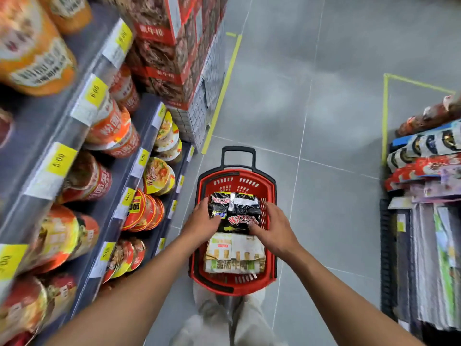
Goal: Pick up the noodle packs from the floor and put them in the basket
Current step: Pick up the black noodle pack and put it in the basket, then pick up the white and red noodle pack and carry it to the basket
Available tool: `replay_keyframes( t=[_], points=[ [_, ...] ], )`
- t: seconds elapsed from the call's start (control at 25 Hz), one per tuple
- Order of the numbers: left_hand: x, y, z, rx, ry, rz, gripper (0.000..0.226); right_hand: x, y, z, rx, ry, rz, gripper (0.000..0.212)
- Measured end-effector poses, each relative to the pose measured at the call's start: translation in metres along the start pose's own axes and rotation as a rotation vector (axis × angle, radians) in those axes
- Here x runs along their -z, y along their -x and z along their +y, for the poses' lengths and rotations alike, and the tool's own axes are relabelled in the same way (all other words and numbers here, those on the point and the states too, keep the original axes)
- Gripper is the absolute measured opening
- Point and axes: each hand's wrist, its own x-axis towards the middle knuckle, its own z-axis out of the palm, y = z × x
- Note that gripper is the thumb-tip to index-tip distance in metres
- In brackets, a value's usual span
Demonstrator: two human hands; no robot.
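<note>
A red shopping basket (pixel 217 283) with a black pull handle stands on the grey floor in front of my feet. Inside its near half lies a cream and green noodle pack (pixel 234 255). A black noodle pack (pixel 234 211) sits over the far half, held from both sides. My left hand (pixel 202 222) grips its left edge and my right hand (pixel 274 228) grips its right edge, both hands down inside the basket's rim. No noodle pack shows on the floor.
Shelves of cup noodles with yellow price tags (pixel 104 156) line the left. Stacked red cartons in a wire cage (pixel 184 71) stand farther along. A low rack of packaged goods (pixel 429 196) fills the right. Grey tiled floor (pixel 324 121) with yellow tape lines lies between.
</note>
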Motion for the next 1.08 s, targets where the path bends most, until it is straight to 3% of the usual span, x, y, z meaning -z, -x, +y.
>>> replay_keyframes(
  t=[0.48, 0.76, 0.88, 1.08],
  points=[
    [0.156, 0.28, 0.079, -0.592, -0.178, 0.399, 0.079, 0.108, 0.23, -0.193, 0.643, 0.16, 0.194, 0.089],
    [0.182, 0.4, 0.058, -0.512, -0.066, 0.751, 0.076, 0.144, 0.283, -0.234, 1.011, 0.214, 0.141, 0.096],
    [0.156, 0.448, 0.045, -0.425, -0.033, 0.902, 0.075, 0.159, 0.295, -0.23, 1.117, 0.243, 0.056, 0.087],
    [0.083, 0.501, 0.036, -0.227, 0.012, 1.065, 0.075, 0.163, 0.316, -0.218, 1.262, 0.304, -0.109, 0.089]
  ],
)
